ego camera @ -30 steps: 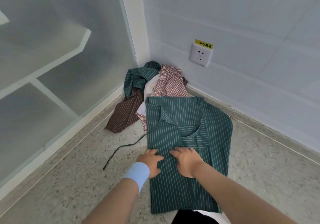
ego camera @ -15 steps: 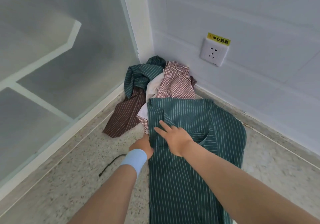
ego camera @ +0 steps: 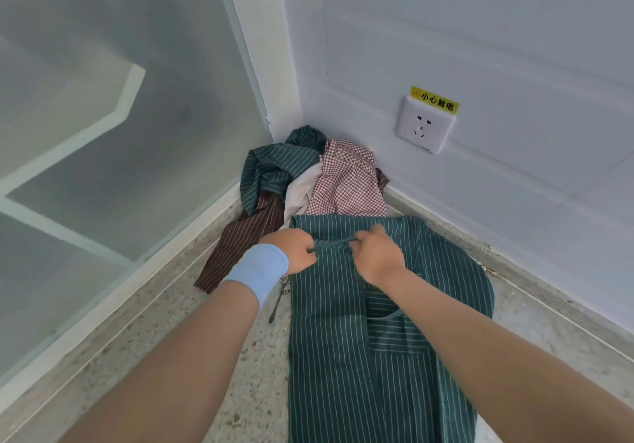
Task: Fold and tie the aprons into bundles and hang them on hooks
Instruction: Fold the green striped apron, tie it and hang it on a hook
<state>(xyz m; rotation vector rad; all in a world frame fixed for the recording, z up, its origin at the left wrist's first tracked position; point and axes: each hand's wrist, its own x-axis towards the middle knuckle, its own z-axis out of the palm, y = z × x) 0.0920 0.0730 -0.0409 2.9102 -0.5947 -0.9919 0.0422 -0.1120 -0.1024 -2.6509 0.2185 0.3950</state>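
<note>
Green striped apron (ego camera: 360, 356) lying on floor (ego camera: 171, 356), long axis 12-to-6. Tie strap (ego camera: 334, 243) being pinched taut between left hand (ego camera: 291, 248) and right hand (ego camera: 377, 257), running 9-to-3 across apron's 12 o'clock end.

The apron (ego camera: 343, 356) lies on the floor (ego camera: 240, 374) before the cloth pile (ego camera: 343, 185), itself left of the socket (ego camera: 423, 126).

Wall socket (ego camera: 424, 126) under yellow sticker (ego camera: 435, 100), frosted glass panel (ego camera: 120, 140), speckled floor (ego camera: 535, 308).
</note>
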